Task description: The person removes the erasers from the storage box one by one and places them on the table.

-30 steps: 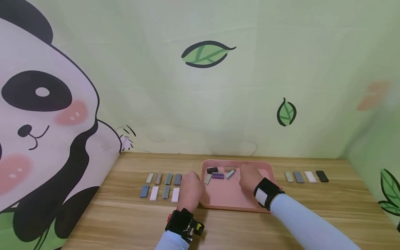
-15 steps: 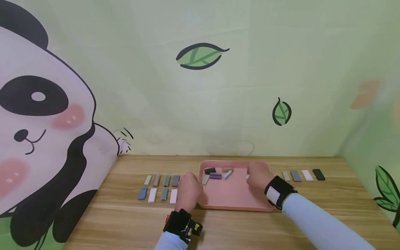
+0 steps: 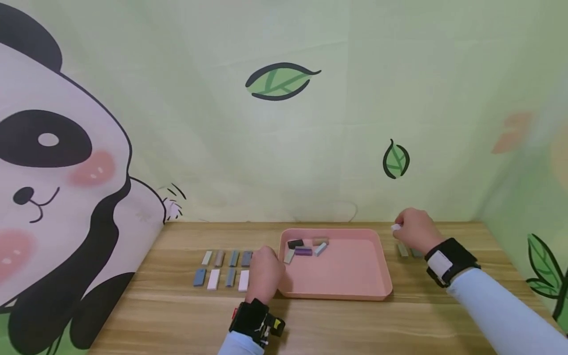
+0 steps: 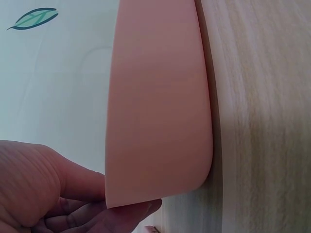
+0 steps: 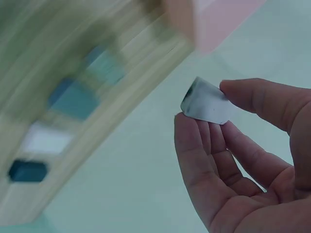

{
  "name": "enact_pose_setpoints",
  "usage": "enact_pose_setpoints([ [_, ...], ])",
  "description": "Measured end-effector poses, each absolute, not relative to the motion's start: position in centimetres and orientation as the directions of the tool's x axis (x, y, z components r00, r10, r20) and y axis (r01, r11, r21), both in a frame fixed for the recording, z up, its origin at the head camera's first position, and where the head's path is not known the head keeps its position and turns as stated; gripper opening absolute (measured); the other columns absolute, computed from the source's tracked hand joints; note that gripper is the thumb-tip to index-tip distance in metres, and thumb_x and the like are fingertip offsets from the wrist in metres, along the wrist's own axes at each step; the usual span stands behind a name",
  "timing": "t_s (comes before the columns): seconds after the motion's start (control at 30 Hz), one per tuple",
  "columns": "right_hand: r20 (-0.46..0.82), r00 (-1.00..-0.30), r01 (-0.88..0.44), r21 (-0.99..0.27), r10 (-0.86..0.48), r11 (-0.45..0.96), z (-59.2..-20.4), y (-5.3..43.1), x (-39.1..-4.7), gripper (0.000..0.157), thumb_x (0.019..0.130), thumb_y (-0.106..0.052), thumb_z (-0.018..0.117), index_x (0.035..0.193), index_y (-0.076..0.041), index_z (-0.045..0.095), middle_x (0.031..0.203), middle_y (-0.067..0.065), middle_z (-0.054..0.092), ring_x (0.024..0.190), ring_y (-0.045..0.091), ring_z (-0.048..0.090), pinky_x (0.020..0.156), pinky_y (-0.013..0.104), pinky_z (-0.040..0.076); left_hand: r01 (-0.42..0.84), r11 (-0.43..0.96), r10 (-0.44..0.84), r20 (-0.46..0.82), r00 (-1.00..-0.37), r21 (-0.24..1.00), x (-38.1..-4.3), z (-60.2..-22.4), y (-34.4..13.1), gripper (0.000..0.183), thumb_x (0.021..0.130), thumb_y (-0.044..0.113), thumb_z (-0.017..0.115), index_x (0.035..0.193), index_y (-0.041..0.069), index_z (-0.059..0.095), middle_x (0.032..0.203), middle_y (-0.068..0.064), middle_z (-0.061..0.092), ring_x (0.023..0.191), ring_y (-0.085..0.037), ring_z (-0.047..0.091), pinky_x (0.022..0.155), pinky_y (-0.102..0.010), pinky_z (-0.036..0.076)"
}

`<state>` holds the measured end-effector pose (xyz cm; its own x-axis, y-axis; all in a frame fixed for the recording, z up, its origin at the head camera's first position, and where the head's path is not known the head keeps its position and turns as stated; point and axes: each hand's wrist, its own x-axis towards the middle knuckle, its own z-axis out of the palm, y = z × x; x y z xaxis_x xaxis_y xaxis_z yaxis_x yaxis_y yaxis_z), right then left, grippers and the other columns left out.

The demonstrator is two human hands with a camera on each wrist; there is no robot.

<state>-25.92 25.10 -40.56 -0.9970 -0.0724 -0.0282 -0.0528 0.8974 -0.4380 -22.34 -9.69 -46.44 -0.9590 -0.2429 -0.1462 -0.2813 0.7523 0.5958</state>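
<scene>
Up off the table at the right, my right hand [image 3: 417, 230] pinches a small white block [image 5: 206, 102] between thumb and fingertips. My left hand [image 3: 266, 272] holds the left wall of the pink tray [image 4: 155, 107], thumb and fingers at its rim in the left wrist view. Inside the tray, at its back left, lie a black block [image 3: 295, 243], a purple block [image 3: 303, 251], a tan block [image 3: 320, 241], a light blue block [image 3: 321, 249] and a pale grey-green block [image 3: 289, 256].
Two rows of small blocks, among them a blue one [image 3: 199, 277], lie left of the tray. Right of it is another row, with a pale green block [image 3: 402, 250]; its white block [image 5: 46, 138] and black block [image 5: 27, 171] show in the right wrist view. A printed cloth backdrop [image 3: 310, 162] stands behind.
My right hand has moved right and up, from inside the tray to above the right-hand row, carrying the white block. My left hand stays at the tray's left side.
</scene>
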Motion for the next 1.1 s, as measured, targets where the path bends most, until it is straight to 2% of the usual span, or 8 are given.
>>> enact_pose_setpoints([
  [0.1, 0.015, -0.999, -0.052, -0.426, -0.051, 0.903, -41.1, 27.5, -25.6, 0.033, 0.079, -0.012, 0.060, 0.101, 0.012, 0.063, 0.097, 0.028, 0.064, 0.080, 0.031, 0.060, 0.068, 0.042, 0.049, -0.277, 0.754, -0.239, -0.144, -0.960, 0.596, -22.3, -46.7, -9.7, 0.013, 0.083, 0.006, 0.062, 0.071, 0.007, 0.065, 0.070, -0.009, 0.059, 0.061, -0.021, 0.054, 0.054, -0.029, 0.040],
  [0.3, 0.033, -0.999, -0.005, -0.432, 0.010, 0.902, -42.5, 31.9, -24.9, 0.037, 0.080, -0.012, 0.059, 0.104, 0.016, 0.060, 0.098, 0.032, 0.062, 0.070, 0.028, 0.059, 0.058, 0.038, 0.048, -0.266, 0.759, -0.237, -0.129, -0.963, 0.595, -22.3, -46.7, -9.5, 0.014, 0.083, 0.006, 0.062, 0.069, 0.007, 0.064, 0.068, -0.008, 0.058, 0.059, -0.021, 0.052, 0.053, -0.029, 0.039],
  [0.47, 0.112, -0.990, 0.030, -0.400, 0.082, 0.916, -43.5, 34.7, -24.6, 0.036, 0.080, -0.012, 0.060, 0.101, 0.017, 0.061, 0.096, 0.033, 0.062, 0.078, 0.040, 0.060, 0.065, 0.047, 0.048, -0.267, 0.758, -0.240, -0.126, -0.963, 0.596, -22.3, -46.5, -9.5, 0.016, 0.084, 0.008, 0.060, 0.069, 0.008, 0.063, 0.067, -0.008, 0.058, 0.059, -0.020, 0.054, 0.052, -0.028, 0.040],
  [0.77, 0.221, -0.957, 0.072, -0.443, 0.186, 0.894, -46.0, 37.4, -24.3, 0.037, 0.081, -0.010, 0.058, 0.105, 0.018, 0.058, 0.096, 0.035, 0.061, 0.083, 0.047, 0.058, 0.066, 0.051, 0.045, -0.280, 0.742, -0.242, -0.146, -0.959, 0.609, -22.1, -46.4, -9.7, 0.015, 0.084, 0.007, 0.061, 0.069, 0.008, 0.062, 0.068, -0.007, 0.059, 0.059, -0.020, 0.054, 0.050, -0.028, 0.040],
  [1.1, 0.223, -0.954, 0.091, -0.419, 0.200, 0.903, -47.6, 38.7, -24.2, 0.033, 0.079, -0.010, 0.060, 0.098, 0.017, 0.060, 0.095, 0.036, 0.060, 0.082, 0.051, 0.056, 0.068, 0.055, 0.044, -0.286, 0.742, -0.248, -0.147, -0.958, 0.606, -22.3, -46.4, -9.7, 0.014, 0.085, 0.008, 0.061, 0.071, 0.008, 0.064, 0.069, -0.008, 0.059, 0.059, -0.021, 0.054, 0.050, -0.028, 0.041],
])
